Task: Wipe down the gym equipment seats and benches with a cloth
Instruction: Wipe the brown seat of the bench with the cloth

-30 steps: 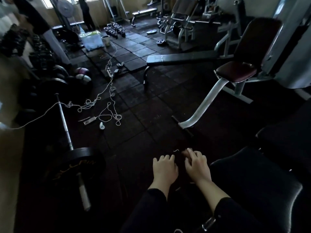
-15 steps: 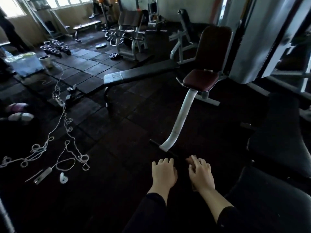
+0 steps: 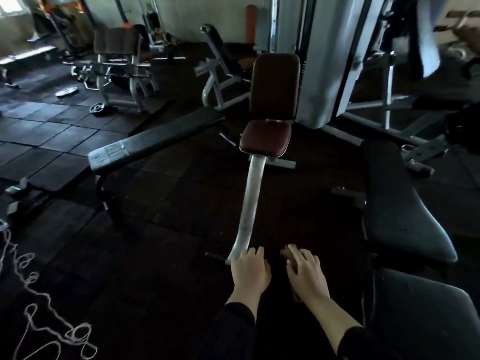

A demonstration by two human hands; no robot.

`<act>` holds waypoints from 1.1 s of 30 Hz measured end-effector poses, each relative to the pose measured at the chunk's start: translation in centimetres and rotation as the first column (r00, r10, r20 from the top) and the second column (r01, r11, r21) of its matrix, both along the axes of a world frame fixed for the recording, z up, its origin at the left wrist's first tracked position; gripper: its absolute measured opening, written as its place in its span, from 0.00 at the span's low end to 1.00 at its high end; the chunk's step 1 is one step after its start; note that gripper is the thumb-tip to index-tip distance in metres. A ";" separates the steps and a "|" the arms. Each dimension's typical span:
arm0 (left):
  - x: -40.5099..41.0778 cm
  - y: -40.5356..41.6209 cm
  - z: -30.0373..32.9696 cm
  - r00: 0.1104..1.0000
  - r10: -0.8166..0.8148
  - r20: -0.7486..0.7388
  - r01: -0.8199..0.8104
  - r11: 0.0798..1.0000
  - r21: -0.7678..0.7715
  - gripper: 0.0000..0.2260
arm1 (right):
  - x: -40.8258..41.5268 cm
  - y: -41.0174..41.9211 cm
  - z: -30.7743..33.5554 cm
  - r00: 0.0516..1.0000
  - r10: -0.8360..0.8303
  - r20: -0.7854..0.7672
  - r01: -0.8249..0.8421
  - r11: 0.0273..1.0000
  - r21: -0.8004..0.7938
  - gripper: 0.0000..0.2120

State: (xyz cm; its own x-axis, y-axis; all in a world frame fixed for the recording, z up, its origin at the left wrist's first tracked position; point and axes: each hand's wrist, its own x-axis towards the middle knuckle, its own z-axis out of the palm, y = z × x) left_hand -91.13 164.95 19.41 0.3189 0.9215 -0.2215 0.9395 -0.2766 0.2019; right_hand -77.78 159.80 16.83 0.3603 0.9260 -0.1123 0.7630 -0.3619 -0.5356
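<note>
You have two hands in front of you, the left hand and the right hand, each coming out of one dark sleeve. You can count one maroon chair on a single white post. You have one long flat bench to its left, and two black padded sections on your right, a far pad and a near pad. Two round weight plates lie on the floor at the back, and one tangled white cord at lower left
</note>
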 end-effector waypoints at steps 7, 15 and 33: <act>4.8 8.1 0.6 0.996 -0.080 0.046 0.080 0.997 0.011 0.18 | 4.5 7.0 -0.4 0.997 -0.069 0.025 0.068 0.997 0.027 0.22; 14.9 22.4 0.1 0.999 -0.024 0.034 0.025 1.000 -0.019 0.20 | 16.1 21.6 0.7 0.997 -0.026 0.076 0.018 0.995 0.101 0.22; 32.0 51.9 -4.8 0.969 0.198 0.146 -0.185 0.978 -0.096 0.22 | 33.6 53.5 -0.3 0.970 0.220 0.105 -0.221 0.975 -0.007 0.24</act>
State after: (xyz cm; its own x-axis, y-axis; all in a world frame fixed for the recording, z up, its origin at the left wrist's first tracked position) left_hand -59.08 216.88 14.61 0.1743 0.9498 -0.2598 0.9292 -0.0713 0.3627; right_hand -44.23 213.33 16.49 0.1565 0.9844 -0.0802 0.8758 -0.1759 -0.4496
